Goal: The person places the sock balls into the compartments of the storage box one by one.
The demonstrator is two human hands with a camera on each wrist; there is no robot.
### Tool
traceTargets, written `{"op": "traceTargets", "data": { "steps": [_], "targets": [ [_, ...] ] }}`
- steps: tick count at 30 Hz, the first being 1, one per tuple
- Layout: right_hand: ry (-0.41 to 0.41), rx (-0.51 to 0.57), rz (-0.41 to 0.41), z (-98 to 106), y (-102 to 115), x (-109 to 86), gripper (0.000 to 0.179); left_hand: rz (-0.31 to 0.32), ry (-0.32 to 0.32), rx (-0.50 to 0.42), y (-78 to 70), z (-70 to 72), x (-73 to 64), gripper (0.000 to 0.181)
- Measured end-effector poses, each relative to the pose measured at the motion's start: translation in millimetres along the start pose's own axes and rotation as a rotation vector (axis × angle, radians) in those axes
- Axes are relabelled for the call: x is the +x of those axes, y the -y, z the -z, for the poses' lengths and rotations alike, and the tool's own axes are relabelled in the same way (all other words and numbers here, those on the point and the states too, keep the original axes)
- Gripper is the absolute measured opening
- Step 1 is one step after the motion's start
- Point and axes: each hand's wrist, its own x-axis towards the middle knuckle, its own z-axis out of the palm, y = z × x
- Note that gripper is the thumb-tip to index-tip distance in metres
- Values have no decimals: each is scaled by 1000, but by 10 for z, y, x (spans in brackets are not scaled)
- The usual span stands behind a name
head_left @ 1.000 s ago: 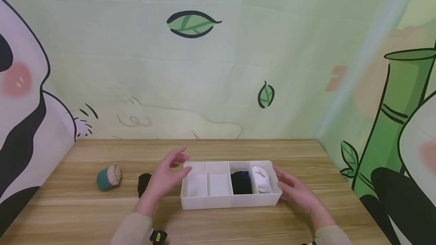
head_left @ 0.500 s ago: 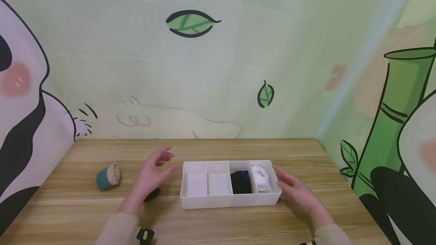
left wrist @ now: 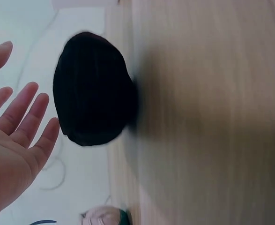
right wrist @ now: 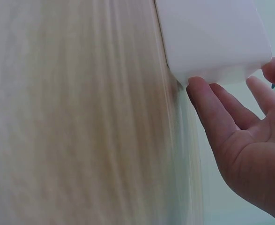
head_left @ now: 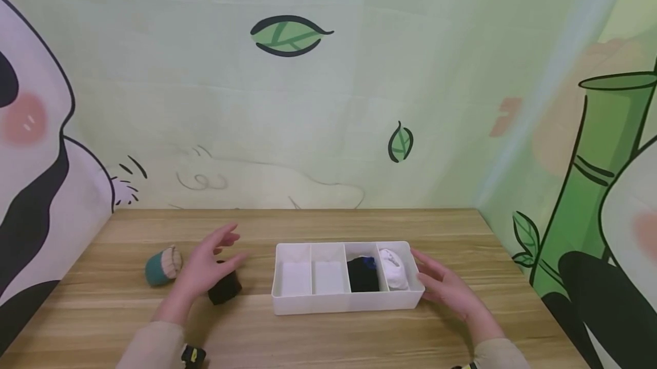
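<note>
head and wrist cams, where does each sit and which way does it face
Head: worn on the head, facing forward and down at table and white box; left hand, right hand and sleeves show.
Left wrist: worn there, facing the loose black bundle; left hand shows.
Right wrist: worn there, facing the box's end; right hand shows.
Head and left wrist share that bundle.

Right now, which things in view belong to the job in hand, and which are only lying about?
Seem part of the job:
box, touched by the right hand
black bundle, near the left hand
black-blue bundle and white bundle, inside the box
teal-beige bundle, probably; loose on the table, untouched

Only surroundings:
table
printed backdrop
</note>
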Motion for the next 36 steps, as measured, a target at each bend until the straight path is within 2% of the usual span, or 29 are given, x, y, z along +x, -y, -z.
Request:
{"op": "traceTargets", "data": {
  "steps": [8,14,19,23,32,36],
  "targets": [
    [-12,-3,-7,-5,11,-3,61,-70,54,53,115,87,-61,70],
    [-6,-5,-1,1,5,0,61,-93,108,113,196,121,-129,80],
    [-5,-3,2,-2,1,1,61,-129,131,113,248,159,-169,86],
    [-5,-3,1,-7,0,-4,61,-111,160,109,273,186,-195,89],
    [-1,-1,6,6,-6,-1,61,-125,198,138,341,207,-231,93],
    [-3,-3,5,3,-7,1,61,-103,224,148,373,210,-242,94]
  ]
}}
